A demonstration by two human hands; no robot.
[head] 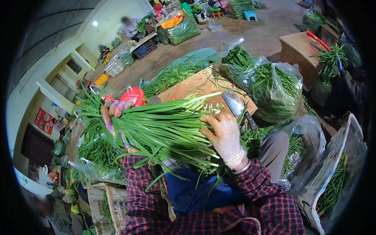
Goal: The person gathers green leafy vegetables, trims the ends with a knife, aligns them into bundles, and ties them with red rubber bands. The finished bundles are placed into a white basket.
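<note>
A large bunch of long green leafy stalks, like garlic chives, lies across the front of my body, its pale ends to the right. My left hand, in a soiled glove with several bare-looking fingertips, is wrapped around the leafy part. My right hand, in a thin whitish glove, touches the pale stalk ends with fingers curled; whether it grips any is unclear. Just beyond it, a cleaver with a dark handle rests on the wooden board, beside short cut pale pieces.
A plastic bag of greens stands right of the board, another bag at left. Plastic crates flank me. A red plastic item is behind my left hand. A person sits at lower left; others work farther back.
</note>
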